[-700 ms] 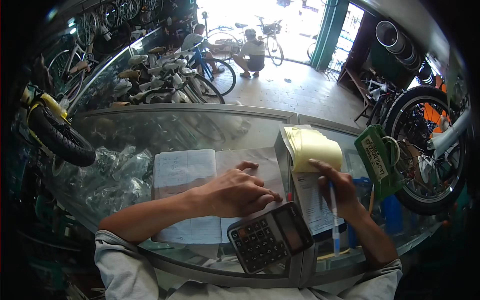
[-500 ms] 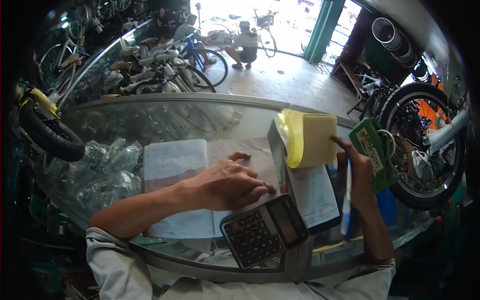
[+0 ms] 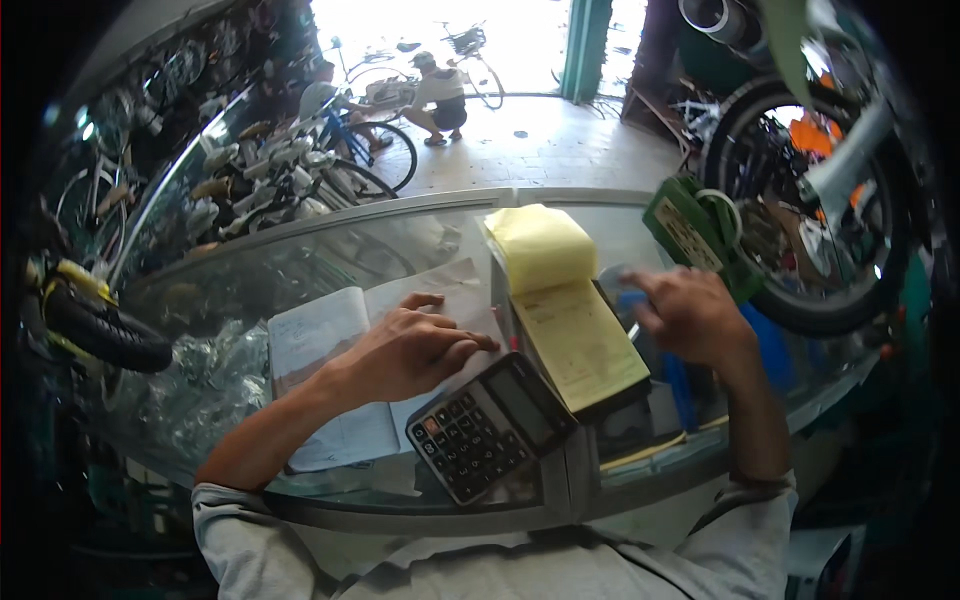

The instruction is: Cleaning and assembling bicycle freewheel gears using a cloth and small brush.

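Observation:
My left hand (image 3: 415, 350) lies palm down on the open notebook (image 3: 318, 325), fingers apart and holding nothing. Against that hand's thumb side leans the dark calculator (image 3: 468, 452), tilted, its screen toward the upper right. Right of it a yellow receipt pad (image 3: 580, 345) lies on the glass counter, its upper yellow sheets (image 3: 540, 240) folded back over the top. My right hand (image 3: 695, 315) hovers just right of the pad, index finger and thumb toward it. Its fingers are blurred, and no pen can be made out in them.
Beyond my right hand stands a green box (image 3: 690, 235) with a pale handle, near a bicycle wheel (image 3: 725, 150). Clear plastic bags (image 3: 225, 370) are visible at the left. Two people crouch by bicycles on the tiled floor (image 3: 540, 140) past the counter.
The yellow sheets have gone from raised to folded back, baring a yellow page. My right hand has let go of them; the pen seen in it earlier no longer shows. The view has shifted.

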The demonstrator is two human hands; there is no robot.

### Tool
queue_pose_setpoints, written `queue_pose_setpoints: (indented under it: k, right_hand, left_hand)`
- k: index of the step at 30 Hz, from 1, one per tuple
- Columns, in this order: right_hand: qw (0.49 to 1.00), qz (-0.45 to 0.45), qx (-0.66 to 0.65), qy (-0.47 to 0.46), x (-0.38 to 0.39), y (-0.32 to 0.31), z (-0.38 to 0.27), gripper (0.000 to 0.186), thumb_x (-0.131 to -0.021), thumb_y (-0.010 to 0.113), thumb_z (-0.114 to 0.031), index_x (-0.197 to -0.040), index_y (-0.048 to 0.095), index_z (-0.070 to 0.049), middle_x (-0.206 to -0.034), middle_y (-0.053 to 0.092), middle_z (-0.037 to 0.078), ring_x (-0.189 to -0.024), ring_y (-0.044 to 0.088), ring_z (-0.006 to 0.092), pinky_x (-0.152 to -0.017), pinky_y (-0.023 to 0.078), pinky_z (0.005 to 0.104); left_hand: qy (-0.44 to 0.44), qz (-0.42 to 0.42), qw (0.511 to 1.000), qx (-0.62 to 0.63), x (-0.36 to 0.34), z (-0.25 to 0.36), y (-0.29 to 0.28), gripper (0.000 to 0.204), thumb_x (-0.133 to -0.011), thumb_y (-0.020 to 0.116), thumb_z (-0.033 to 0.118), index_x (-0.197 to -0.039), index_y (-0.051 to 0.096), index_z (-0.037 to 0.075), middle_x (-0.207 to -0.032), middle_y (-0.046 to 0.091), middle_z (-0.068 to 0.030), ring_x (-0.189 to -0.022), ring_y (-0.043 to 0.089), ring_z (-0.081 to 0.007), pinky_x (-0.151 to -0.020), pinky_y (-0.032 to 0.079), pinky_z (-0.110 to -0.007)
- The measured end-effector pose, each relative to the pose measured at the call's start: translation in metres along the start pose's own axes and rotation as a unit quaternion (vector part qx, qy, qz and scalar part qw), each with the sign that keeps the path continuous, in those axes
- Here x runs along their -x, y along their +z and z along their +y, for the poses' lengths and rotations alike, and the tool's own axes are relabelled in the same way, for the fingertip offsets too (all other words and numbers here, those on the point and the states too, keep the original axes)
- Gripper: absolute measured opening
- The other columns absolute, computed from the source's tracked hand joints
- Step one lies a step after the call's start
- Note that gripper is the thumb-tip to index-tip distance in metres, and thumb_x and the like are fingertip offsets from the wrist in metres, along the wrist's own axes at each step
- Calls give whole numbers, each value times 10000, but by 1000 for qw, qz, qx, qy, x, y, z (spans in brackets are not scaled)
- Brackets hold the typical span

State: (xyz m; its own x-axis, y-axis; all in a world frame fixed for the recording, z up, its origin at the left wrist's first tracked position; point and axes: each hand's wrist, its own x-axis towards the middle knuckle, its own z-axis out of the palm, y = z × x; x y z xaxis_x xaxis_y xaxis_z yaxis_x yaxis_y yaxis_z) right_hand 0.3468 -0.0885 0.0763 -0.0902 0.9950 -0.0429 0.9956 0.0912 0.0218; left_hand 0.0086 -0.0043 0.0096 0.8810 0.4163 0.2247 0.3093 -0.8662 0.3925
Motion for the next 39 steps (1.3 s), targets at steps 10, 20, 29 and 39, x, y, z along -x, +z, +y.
queue_pose_setpoints:
  k: [10,20,29,39]
  right_hand:
    - [879,402,-201,-159,22,-18,-25,110,-899,663,-89,-987,729,-84,-763,727,170,-666,736,308,-608,559,405]
    - [748,379,-216,-501,117,-7,-84,194,-777,736,-109,-955,695,-46,-626,547,38,-500,557,216,-520,443,369]
    - [780,-221,-286,-510,248,178,-220,214,-938,655,-174,-1079,722,-28,-786,684,180,-689,700,311,-646,525,385]
    - [693,-510,-30,-508,293,388,-413,281,-991,575,-170,-1220,679,-44,-910,720,183,-752,703,308,-657,542,401]
  left_hand:
    - [-7,48,988,-149,8,147,-25,350,-910,708,179,-1256,728,133,-771,640,-33,-772,659,-239,-1011,491,-484]
    - [-306,214,919,122,90,307,224,384,-955,639,312,-1263,710,93,-872,667,-137,-850,665,-347,-767,524,-478]
    - [-532,366,647,406,312,331,518,463,-967,628,420,-1240,708,54,-1127,749,-167,-1022,714,-384,-889,559,-470]
    - [-840,433,205,256,489,611,726,314,-901,602,340,-906,762,70,-1010,759,-170,-904,733,-331,-768,579,-452]
